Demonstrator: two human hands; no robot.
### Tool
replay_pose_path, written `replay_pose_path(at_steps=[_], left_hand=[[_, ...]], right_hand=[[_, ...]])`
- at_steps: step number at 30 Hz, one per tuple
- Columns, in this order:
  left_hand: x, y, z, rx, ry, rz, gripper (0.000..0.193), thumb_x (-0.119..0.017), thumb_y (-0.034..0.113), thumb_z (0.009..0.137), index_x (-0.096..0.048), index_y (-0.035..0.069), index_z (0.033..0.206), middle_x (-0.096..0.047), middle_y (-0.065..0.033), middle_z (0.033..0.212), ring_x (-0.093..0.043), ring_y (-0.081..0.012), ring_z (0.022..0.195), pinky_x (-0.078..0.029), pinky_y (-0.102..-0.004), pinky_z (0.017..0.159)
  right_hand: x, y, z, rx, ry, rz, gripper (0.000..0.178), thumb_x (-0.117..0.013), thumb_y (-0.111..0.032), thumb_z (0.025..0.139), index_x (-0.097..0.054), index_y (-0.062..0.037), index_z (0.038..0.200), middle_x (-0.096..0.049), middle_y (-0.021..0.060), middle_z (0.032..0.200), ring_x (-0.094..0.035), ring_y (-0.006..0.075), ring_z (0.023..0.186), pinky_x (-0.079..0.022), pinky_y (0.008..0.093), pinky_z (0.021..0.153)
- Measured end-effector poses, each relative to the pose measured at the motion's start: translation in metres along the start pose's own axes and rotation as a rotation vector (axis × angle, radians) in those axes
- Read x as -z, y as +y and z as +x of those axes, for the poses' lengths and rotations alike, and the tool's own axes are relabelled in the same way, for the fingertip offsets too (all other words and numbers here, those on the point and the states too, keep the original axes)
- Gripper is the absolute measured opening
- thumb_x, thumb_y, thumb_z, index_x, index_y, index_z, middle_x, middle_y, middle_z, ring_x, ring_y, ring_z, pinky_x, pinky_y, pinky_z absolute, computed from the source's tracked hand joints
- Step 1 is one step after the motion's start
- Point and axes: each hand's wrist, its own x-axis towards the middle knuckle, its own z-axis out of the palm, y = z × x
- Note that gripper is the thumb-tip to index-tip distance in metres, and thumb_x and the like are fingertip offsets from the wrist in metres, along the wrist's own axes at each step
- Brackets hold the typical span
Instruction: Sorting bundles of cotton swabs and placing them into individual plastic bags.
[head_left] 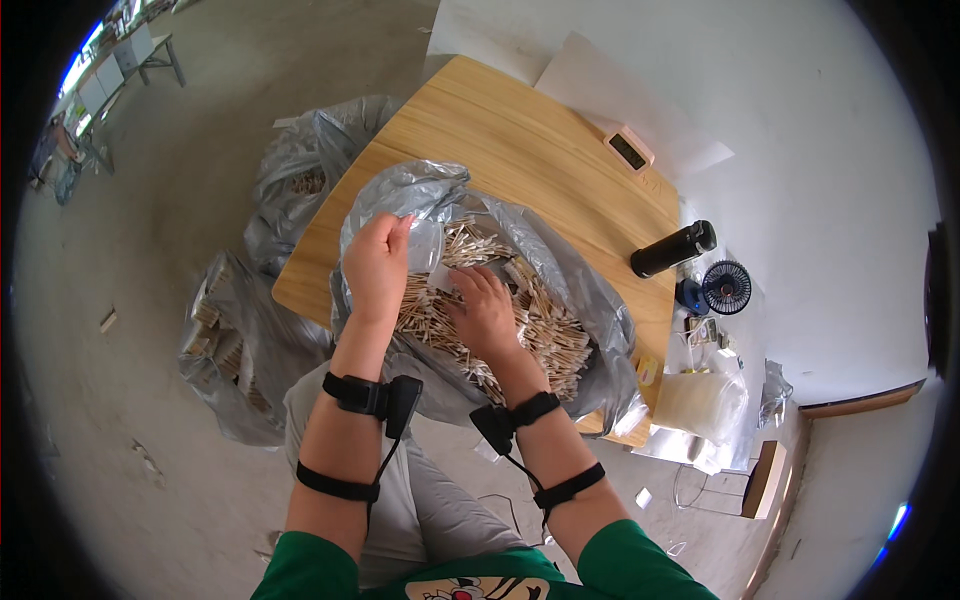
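The wooden table (490, 120) is supporting a grey plastic bag (590, 270), its soft, probably slippery film slumping open. Inside, a heap of cotton swabs (562, 345) is filling the bottom, likely shifting easily under pressure. The right hand (485, 312) is resting over the heap, loosely spread, thumb standing apart from fingers. The left hand (374, 268) is curling closed, seemingly pinching a clear plastic pouch (427, 243), limp and light, best held by its rim. Single swabs are looking light, stiff and snappable, suiting a mid-stick hold.
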Motion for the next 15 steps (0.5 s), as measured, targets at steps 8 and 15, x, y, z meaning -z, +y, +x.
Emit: replay_pose_path(at_steps=[8,15], left_hand=[[-0.002,-0.002,0.003,0.059,0.018,-0.154,0.033,-0.063,0.018,0.085,-0.044,0.0,0.065,-0.04,-0.0144,0.055,-0.032,-0.0259,0.049,-0.032,-0.0341,0.046],[-0.009,-0.001,-0.006,0.129,-0.102,-0.134,0.029,-0.062,0.016,0.086,-0.046,-0.001,0.068,-0.038,-0.0088,0.055,-0.032,-0.0149,0.053,-0.031,-0.0308,0.049]], right_hand=[[-0.012,0.011,0.012,-0.202,0.192,0.174,0.015,-0.064,-0.008,0.077,-0.063,-0.0028,0.091,-0.064,0.0123,0.089,-0.06,0.0267,0.089,-0.047,0.0356,0.076],[0.083,-0.002,-0.047,-0.668,0.302,1.04,0.016,-0.054,-0.002,0.089,-0.06,-0.0035,0.103,-0.06,0.0004,0.082,-0.055,0.0072,0.073,-0.046,0.0222,0.063]])
